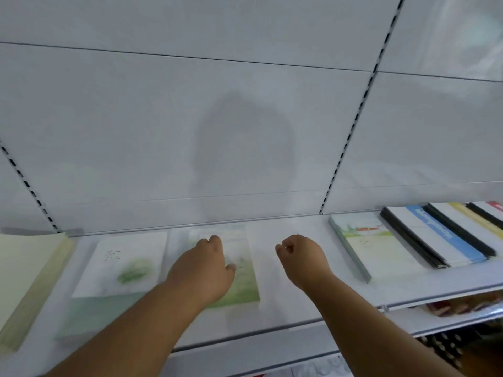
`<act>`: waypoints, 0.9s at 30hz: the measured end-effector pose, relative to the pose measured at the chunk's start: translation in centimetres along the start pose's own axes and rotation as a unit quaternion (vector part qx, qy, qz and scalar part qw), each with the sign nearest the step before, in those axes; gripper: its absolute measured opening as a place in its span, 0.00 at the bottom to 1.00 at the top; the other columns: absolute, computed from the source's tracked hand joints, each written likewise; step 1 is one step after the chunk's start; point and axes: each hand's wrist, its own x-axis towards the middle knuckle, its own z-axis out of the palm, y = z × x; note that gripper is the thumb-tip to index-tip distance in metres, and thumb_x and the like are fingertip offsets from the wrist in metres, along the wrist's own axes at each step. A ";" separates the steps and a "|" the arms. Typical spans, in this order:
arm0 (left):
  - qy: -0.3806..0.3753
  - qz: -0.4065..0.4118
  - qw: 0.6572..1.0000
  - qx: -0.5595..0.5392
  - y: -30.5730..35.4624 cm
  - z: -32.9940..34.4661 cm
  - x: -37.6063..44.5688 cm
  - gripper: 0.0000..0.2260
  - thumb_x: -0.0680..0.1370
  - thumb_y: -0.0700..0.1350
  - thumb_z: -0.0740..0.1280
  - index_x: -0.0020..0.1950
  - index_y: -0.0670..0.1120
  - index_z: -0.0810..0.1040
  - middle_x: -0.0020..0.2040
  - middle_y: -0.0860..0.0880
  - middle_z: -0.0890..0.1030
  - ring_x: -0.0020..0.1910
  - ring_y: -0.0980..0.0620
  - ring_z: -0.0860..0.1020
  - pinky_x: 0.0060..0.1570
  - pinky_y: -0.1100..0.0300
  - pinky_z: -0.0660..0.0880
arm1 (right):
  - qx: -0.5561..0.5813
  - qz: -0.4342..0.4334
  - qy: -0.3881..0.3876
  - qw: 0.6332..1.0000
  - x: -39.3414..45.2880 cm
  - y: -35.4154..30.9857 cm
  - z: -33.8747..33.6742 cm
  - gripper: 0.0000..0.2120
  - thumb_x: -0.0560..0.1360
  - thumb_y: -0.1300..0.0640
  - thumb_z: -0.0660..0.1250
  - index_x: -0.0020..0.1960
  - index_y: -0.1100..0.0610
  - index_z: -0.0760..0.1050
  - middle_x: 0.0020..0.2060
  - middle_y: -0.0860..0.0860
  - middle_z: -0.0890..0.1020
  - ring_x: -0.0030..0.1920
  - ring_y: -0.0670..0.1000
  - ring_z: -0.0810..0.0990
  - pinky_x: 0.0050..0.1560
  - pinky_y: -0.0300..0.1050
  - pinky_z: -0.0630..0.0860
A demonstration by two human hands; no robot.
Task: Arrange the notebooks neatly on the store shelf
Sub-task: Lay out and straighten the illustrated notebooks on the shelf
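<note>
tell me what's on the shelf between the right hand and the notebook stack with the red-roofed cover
Nothing: in the head view, bare white shelf separates the right hand from that notebook stack.

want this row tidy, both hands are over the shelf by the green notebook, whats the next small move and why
Probably bring the left hand down onto the green notebook under it and turn it square. It lies a little askew beside the white notebook, with bare shelf between it and the stack on the right. The right hand is curled over that bare patch and holds nothing.
</note>
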 end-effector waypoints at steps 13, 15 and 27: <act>-0.091 0.020 0.972 -0.217 23.3 7.9 5.6 0.25 0.79 0.58 0.63 0.72 0.49 0.66 0.68 0.51 0.73 0.62 0.50 0.75 0.61 0.56 0.72 | -0.083 0.017 0.025 0.996 6.9 20.0 -13.8 0.21 0.79 0.45 0.65 0.69 0.53 0.73 0.64 0.53 0.75 0.60 0.53 0.77 0.61 0.45 0.74; -0.121 -0.024 0.937 -0.327 26.5 9.3 6.8 0.23 0.78 0.56 0.66 0.69 0.48 0.69 0.64 0.50 0.76 0.58 0.50 0.78 0.60 0.55 0.74 | -0.140 0.032 -0.021 0.989 7.7 22.0 -14.5 0.24 0.80 0.43 0.63 0.72 0.53 0.68 0.66 0.55 0.74 0.65 0.56 0.74 0.66 0.51 0.72; 0.006 -0.171 0.785 -0.595 28.9 9.6 9.5 0.03 0.79 0.45 0.69 0.49 0.47 0.81 0.47 0.44 0.85 0.47 0.42 0.84 0.53 0.40 0.79 | 0.230 0.088 -0.105 0.964 7.6 23.2 -14.9 0.30 0.76 0.47 0.72 0.74 0.52 0.65 0.57 0.49 0.79 0.55 0.52 0.80 0.59 0.53 0.79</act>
